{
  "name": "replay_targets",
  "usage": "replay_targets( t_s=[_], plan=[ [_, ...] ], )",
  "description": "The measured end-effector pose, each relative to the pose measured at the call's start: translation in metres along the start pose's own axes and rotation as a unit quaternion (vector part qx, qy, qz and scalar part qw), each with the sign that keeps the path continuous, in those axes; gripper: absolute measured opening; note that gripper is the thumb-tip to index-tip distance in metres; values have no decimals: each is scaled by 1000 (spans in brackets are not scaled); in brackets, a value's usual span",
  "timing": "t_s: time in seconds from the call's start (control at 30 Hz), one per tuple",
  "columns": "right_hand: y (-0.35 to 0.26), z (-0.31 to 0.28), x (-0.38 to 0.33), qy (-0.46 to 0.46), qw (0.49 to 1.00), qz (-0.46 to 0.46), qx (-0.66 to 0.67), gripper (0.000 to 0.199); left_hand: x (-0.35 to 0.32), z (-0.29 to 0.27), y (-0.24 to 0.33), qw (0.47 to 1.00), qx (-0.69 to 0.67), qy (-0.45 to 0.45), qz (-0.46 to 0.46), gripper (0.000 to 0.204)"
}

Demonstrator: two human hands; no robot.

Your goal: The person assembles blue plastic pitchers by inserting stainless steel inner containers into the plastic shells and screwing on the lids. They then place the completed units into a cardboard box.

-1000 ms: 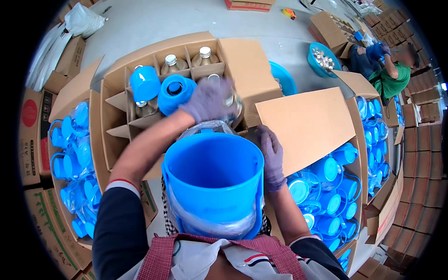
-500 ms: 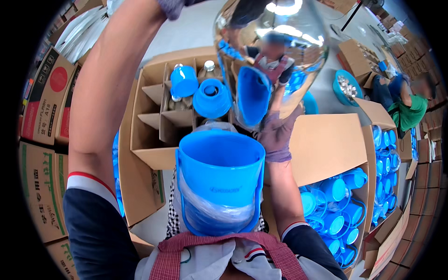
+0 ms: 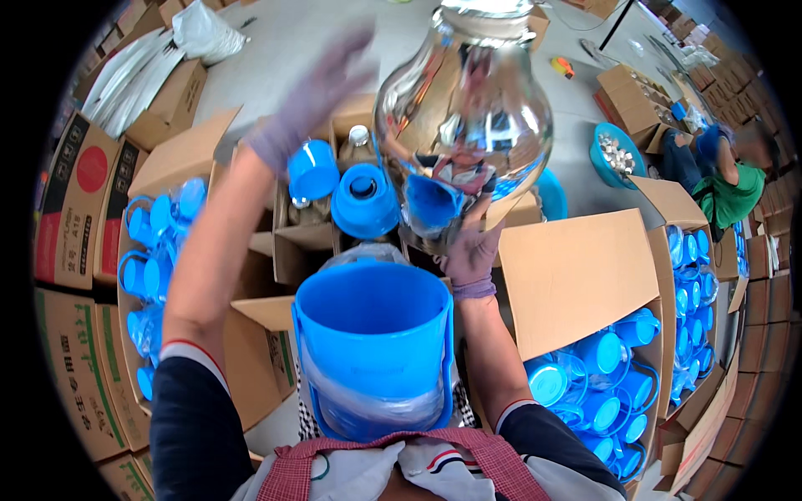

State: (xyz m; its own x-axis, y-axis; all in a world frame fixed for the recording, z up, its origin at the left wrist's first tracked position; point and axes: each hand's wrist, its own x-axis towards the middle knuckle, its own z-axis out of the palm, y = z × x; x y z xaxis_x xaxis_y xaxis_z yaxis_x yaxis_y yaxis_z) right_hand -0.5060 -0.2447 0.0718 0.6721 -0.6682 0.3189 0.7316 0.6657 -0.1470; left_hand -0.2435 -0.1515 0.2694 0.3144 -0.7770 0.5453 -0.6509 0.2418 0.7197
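My right hand (image 3: pixel 472 255), in a purple glove, grips the lower end of a large mirror-silver glass flask (image 3: pixel 464 117) and holds it raised close to the camera. My left hand (image 3: pixel 311 104), also gloved and blurred, is lifted beside the flask on its left, fingers apart and off it. Below, against my lap, stands an open blue plastic shell (image 3: pixel 372 338) with clear film inside. Behind it sits a divided carton (image 3: pixel 288 250) holding silver flasks and blue caps (image 3: pixel 363 200).
Cartons of blue shells flank me on the left (image 3: pixel 159 259) and on the right (image 3: pixel 601 376). Stacked printed boxes (image 3: pixel 71 192) line the far left. A person in green (image 3: pixel 735 184) sits at the right beside a blue basin (image 3: pixel 614 154). White bags (image 3: pixel 200 29) lie behind.
The flask came up out of the divided carton and rose toward the camera. My left hand, which was on it, has let go and swung up to the left.
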Motion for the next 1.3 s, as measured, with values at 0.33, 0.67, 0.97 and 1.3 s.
replay_targets(
  t_s=[0.33, 0.67, 0.97, 1.3],
  plan=[
    [-3, 23, -4, 120, 832, -94, -533, 54, -106, 6, -81, 939, 106, 228, -235, 73],
    [19, 10, -15, 146, 898, -4, -415, 60, 12, -5, 155, 947, 202, -112, 223, 87],
    [8, -15, 5, 64, 964, 60, -250, 55, -2, 2, 162, 944, 209, -173, 186, 90],
    [-8, 69, 23, 99, 931, 94, -340, 77, 3, -27, 130, 968, 167, -65, 174, 92]
  ],
)
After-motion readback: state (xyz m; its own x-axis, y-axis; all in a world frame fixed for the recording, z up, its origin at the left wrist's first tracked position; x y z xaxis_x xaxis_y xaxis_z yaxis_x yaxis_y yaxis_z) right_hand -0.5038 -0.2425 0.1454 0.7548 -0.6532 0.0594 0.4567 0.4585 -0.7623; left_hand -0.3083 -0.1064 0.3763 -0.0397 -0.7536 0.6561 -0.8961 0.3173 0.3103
